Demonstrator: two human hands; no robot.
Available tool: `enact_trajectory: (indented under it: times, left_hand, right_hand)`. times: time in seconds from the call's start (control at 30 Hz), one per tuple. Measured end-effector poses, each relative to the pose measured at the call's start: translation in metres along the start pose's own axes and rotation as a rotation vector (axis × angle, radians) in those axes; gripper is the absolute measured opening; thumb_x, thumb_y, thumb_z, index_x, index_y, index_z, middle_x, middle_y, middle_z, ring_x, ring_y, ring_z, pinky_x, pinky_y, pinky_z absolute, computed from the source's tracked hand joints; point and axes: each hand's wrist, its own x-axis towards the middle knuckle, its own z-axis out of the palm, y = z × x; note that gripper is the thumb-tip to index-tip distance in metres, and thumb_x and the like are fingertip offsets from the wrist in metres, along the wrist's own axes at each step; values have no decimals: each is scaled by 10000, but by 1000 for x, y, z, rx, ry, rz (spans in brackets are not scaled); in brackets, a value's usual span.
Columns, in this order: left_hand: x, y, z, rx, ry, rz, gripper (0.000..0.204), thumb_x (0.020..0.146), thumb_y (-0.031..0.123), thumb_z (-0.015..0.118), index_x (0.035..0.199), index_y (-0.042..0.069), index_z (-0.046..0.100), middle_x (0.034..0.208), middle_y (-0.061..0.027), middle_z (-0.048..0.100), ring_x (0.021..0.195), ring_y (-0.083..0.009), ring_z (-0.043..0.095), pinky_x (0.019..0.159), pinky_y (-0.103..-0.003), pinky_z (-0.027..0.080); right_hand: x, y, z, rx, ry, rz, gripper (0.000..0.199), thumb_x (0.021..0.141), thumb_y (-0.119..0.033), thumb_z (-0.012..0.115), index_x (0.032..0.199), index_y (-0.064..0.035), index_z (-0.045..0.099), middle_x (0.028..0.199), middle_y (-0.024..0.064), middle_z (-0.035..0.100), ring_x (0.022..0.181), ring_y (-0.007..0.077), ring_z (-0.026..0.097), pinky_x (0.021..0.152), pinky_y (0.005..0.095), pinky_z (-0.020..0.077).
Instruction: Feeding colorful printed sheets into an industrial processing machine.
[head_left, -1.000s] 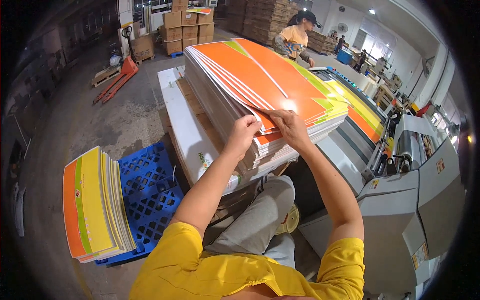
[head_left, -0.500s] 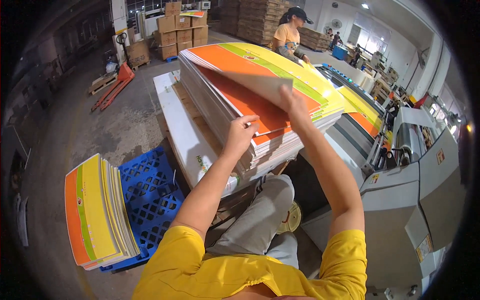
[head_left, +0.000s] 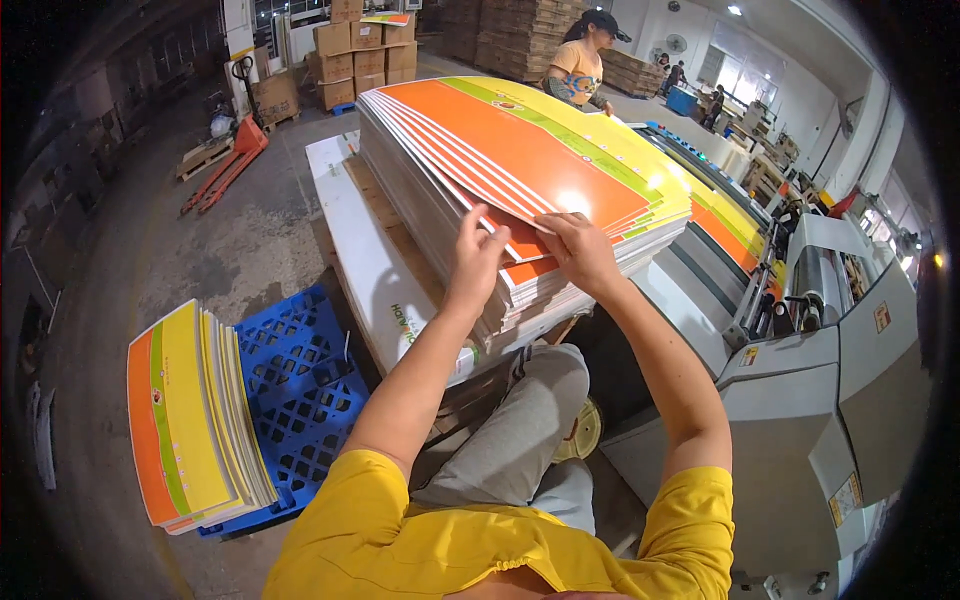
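A tall stack of printed sheets (head_left: 560, 150) in orange, green and yellow stands in front of me, its top sheets fanned in steps along the left edge. My right hand (head_left: 582, 256) pinches the near corner of the upper sheets, thumb below and fingers on top. That corner is raised slightly, and a darker orange sheet shows beneath it. Beside the stack's near left edge is my left hand (head_left: 478, 258), thumb and forefinger apart, touching or very near the sheet edges. I cannot see anything held in it.
Left of me, a smaller pile of similar sheets (head_left: 185, 420) sits on a blue plastic pallet (head_left: 300, 390). A grey machine with rollers (head_left: 800, 400) stands close on the right. Farther off are an orange pallet jack (head_left: 240, 150), cartons (head_left: 352, 65) and a co-worker (head_left: 578, 70) behind the stack.
The sheet corner that my right hand held folded up has come down onto the stack. My right hand moved lower and nearer; my left hand shifted slightly up along the edge.
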Motion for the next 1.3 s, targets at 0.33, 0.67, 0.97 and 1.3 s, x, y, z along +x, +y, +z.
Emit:
enact_trajectory:
  times: [0.33, 0.67, 0.97, 1.3]
  left_hand:
    - [6, -5, -12, -473, -10, -141, 498, 838, 66, 468, 1250, -82, 232, 1009, -142, 495, 904, -184, 542, 770, -314, 492]
    - [3, 0, -7, -411, 40, -163, 507, 843, 89, 499, 1257, -73, 256, 992, -115, 517, 858, -153, 550, 744, -274, 496]
    - [3, 1, -4, -384, 59, -147, 496, 855, 113, 511, 1258, -62, 278, 988, -113, 540, 851, -142, 553, 744, -263, 501]
    - [5, 2, -4, -417, 60, -145, 435, 837, 87, 518, 1207, -63, 345, 927, -101, 555, 821, -142, 566, 721, -269, 507]
  right_hand:
    - [2, -27, -17, -236, 23, -196, 304, 633, -25, 577, 912, -132, 633, 1061, 46, 555, 858, 238, 553, 699, 330, 479]
    - [26, -49, -25, -95, -195, 206, 314, 736, -324, 571, 757, -21, 649, 829, 131, 607, 789, 294, 552, 693, 367, 443]
    - [31, -50, -27, -83, -292, 369, 392, 707, -407, 603, 775, -25, 656, 790, 149, 600, 760, 294, 569, 653, 373, 451]
    - [36, -40, -23, 26, -295, 321, 277, 753, -350, 482, 697, -134, 647, 664, 150, 598, 636, 319, 582, 597, 407, 462]
